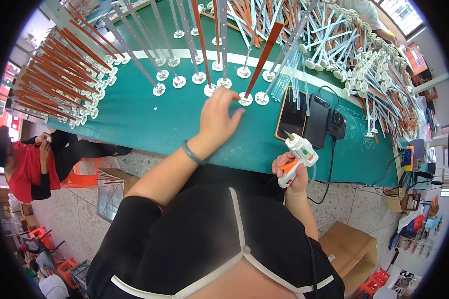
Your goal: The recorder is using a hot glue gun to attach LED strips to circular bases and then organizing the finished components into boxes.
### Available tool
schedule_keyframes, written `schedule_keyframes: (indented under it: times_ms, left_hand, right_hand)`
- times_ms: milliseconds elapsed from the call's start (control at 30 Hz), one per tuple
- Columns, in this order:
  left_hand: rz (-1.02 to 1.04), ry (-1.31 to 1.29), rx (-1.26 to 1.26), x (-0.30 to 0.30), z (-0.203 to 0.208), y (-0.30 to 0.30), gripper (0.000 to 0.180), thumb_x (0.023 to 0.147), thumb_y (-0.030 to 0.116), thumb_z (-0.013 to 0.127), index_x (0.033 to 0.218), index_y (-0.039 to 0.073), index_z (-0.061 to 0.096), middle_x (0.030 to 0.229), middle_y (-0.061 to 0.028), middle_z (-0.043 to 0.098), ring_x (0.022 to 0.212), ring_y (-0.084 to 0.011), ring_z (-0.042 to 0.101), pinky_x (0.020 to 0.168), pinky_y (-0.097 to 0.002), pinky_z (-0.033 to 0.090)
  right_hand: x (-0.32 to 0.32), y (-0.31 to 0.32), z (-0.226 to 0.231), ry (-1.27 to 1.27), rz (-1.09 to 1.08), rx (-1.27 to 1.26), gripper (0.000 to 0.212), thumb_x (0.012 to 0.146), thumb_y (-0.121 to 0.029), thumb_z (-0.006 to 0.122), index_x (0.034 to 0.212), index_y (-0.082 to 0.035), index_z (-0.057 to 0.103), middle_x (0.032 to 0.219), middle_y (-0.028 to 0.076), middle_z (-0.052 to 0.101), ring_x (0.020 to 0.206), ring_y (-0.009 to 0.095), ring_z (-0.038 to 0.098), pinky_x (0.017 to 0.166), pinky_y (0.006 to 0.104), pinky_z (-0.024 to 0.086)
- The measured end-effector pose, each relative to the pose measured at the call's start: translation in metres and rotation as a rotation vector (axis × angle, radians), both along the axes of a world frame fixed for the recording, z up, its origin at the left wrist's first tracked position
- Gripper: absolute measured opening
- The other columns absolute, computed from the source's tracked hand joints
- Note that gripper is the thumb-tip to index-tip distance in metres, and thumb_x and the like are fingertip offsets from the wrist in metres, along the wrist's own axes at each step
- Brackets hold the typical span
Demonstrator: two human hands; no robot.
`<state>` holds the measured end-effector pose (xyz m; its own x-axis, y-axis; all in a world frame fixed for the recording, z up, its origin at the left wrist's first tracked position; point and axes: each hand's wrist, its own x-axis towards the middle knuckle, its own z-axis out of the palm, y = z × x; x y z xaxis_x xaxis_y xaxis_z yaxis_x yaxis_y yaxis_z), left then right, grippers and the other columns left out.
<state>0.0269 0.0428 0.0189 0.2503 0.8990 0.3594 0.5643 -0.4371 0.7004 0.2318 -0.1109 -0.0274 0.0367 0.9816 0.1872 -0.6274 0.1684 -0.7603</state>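
Observation:
My right hand (299, 182) grips a white and orange hot glue gun (301, 151), its nozzle pointing up toward the table. My left hand (217, 119) reaches over the green table with thumb and fingers apart, holding nothing. Its fingertips are close to a round white base (245, 98) carrying an upright brown strip (265, 59); whether they touch is unclear. Beside it stands another white base (262, 98) with a grey strip. Several more grey strips (132, 51) and a few brown ones rise from similar bases in front of me.
A phone (290, 118), a black slab-shaped device (316, 121) and clear glue sticks (290, 82) lie to the right. Piled strips with bases (329, 40) fill the far right; brown ones (60, 74) crowd the left. Cables (330, 167) hang off the edge. A person (27, 167) sits left.

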Motion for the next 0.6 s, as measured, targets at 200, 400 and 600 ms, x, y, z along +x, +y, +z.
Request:
schedule_keyframes:
  times_ms: [200, 400, 600]
  left_hand:
    - [-0.372, 0.026, 0.379, -0.009, 0.027, -0.032, 0.024, 0.08, 0.013, 0.066, 0.103, 0.008, 0.061, 0.097, -0.0089, 0.061, 0.09, -0.0289, 0.059, 0.074, -0.041, 0.048]
    - [-0.806, 0.241, -0.456, -0.143, 0.048, -0.026, 0.024, 0.084, 0.024, 0.068, 0.101, 0.007, 0.066, 0.088, -0.0091, 0.067, 0.077, -0.0243, 0.063, 0.069, -0.034, 0.049]
    - [0.496, -0.43, -0.172, -0.277, -0.006, 0.062, 0.03, 0.082, 0.021, 0.07, 0.105, 0.002, 0.063, 0.077, -0.0027, 0.064, 0.067, -0.0096, 0.058, 0.06, -0.0246, 0.047]
  right_hand:
    - [-0.005, 0.004, 0.015, -0.066, 0.269, 0.149, 0.041, 0.091, -0.046, 0.052, 0.108, -0.008, 0.057, 0.077, 0.006, 0.057, 0.059, 0.015, 0.052, 0.058, 0.0324, 0.04]
    - [0.009, 0.001, 0.021, 0.01, 0.078, 0.191, 0.041, 0.091, -0.047, 0.051, 0.108, -0.009, 0.056, 0.069, 0.003, 0.053, 0.056, 0.015, 0.05, 0.054, 0.0323, 0.038]
    - [0.006, 0.001, 0.01, -0.007, 0.136, 0.077, 0.048, 0.089, -0.048, 0.052, 0.113, -0.006, 0.054, 0.071, 0.006, 0.057, 0.059, 0.016, 0.05, 0.056, 0.0314, 0.039]
